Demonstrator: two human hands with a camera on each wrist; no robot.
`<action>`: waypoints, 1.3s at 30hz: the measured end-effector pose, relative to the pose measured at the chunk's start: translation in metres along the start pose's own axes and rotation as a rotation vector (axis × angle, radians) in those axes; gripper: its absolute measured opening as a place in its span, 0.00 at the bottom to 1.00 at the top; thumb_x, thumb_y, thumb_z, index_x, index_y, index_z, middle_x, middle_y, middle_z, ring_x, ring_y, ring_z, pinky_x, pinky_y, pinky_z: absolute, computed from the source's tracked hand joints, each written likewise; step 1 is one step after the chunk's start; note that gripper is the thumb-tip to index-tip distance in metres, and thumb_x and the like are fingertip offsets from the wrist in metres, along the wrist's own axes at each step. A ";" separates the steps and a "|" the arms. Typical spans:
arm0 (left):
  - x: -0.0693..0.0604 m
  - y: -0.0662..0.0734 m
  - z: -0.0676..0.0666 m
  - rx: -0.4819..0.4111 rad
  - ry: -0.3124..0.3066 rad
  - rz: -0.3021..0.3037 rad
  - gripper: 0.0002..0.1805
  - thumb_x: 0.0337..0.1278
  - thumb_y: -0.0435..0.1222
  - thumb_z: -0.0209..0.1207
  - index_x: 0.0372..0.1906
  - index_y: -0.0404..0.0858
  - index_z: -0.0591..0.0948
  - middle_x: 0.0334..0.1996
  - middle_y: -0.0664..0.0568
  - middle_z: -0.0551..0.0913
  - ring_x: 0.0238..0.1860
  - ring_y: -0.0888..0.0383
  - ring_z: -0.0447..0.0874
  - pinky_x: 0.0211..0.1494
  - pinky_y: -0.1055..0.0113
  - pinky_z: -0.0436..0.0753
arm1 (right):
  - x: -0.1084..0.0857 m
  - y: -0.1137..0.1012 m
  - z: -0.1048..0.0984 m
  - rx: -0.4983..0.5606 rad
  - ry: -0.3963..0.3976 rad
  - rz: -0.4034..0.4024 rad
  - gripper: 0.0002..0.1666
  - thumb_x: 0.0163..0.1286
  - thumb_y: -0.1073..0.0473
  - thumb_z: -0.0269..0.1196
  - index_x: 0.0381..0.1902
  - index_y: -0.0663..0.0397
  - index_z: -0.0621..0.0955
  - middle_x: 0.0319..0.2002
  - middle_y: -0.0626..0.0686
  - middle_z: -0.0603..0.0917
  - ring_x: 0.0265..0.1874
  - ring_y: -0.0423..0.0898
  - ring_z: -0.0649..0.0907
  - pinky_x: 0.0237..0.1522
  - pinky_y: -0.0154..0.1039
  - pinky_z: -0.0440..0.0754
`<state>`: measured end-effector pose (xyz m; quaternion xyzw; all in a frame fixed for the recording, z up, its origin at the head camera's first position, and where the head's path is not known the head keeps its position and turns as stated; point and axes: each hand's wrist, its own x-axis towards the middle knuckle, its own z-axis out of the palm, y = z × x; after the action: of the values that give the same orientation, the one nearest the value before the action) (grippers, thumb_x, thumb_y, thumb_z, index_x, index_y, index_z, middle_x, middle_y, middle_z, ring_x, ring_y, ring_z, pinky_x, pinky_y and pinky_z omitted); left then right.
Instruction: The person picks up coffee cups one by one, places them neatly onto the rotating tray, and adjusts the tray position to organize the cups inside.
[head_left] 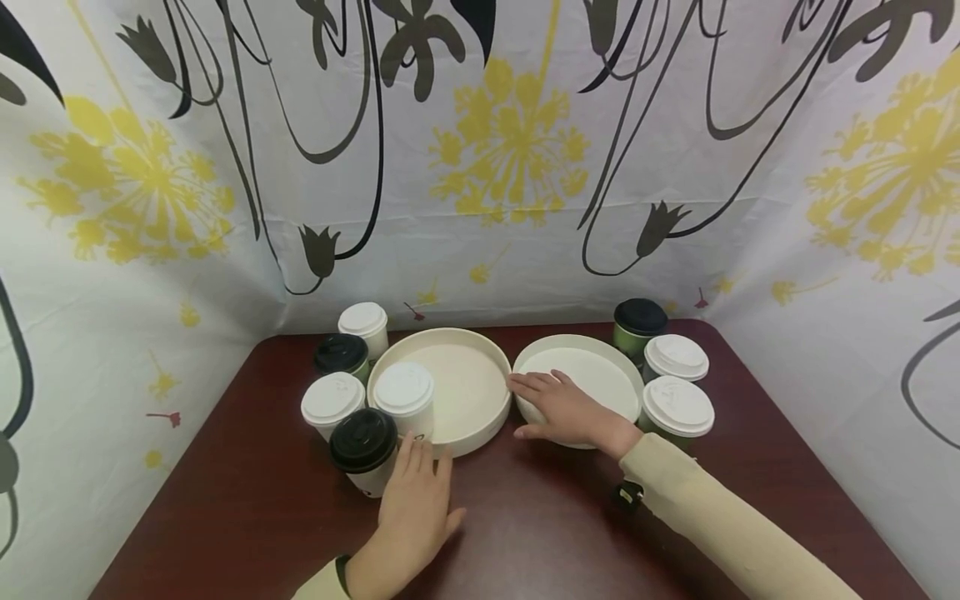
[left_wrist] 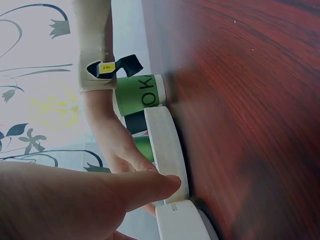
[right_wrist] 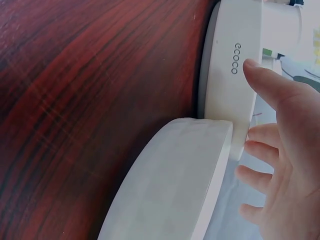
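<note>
My left hand (head_left: 416, 500) has its fingers extended beside a black-lidded paper cup (head_left: 365, 450) and a white-lidded cup (head_left: 405, 398). Whether its fingertips touch either cup I cannot tell. That white-lidded cup overlaps the left edge of a large cream round tray (head_left: 495, 425); its base is hidden. Over a smaller white round tray (head_left: 600, 379) my right hand (head_left: 566, 412) is spread, holding nothing. In the right wrist view, its thumb (right_wrist: 265, 80) lies near the lettered side of the large tray (right_wrist: 232, 65).
At the left stand more lidded cups, one white-lidded (head_left: 333, 402), one black-lidded (head_left: 342, 354) and another white-lidded (head_left: 363, 325). Right of the small tray are a black-lidded green cup (head_left: 637, 325) and two white-lidded cups (head_left: 677, 408). Patterned cloth (head_left: 465, 250) surrounds the dark table (head_left: 540, 533).
</note>
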<state>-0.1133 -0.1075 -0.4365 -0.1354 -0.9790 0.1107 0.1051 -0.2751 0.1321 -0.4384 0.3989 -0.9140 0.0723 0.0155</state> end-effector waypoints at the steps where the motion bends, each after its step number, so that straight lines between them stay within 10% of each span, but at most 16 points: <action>1: 0.000 0.000 0.000 0.002 0.000 -0.002 0.45 0.43 0.64 0.67 0.61 0.36 0.76 0.57 0.36 0.79 0.64 0.43 0.75 0.79 0.52 0.58 | 0.000 0.000 0.000 0.002 -0.003 0.004 0.49 0.64 0.34 0.63 0.74 0.54 0.65 0.74 0.56 0.67 0.73 0.60 0.67 0.72 0.64 0.60; 39: 0.002 0.006 -0.001 -0.026 0.017 0.007 0.44 0.43 0.63 0.68 0.59 0.35 0.76 0.57 0.37 0.80 0.63 0.43 0.76 0.78 0.51 0.59 | -0.004 -0.006 0.003 -0.041 0.034 -0.024 0.47 0.63 0.34 0.64 0.72 0.53 0.69 0.71 0.54 0.72 0.71 0.57 0.71 0.70 0.63 0.65</action>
<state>-0.1136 -0.1008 -0.4368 -0.1411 -0.9789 0.0973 0.1115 -0.2674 0.1307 -0.4409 0.4083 -0.9100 0.0604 0.0401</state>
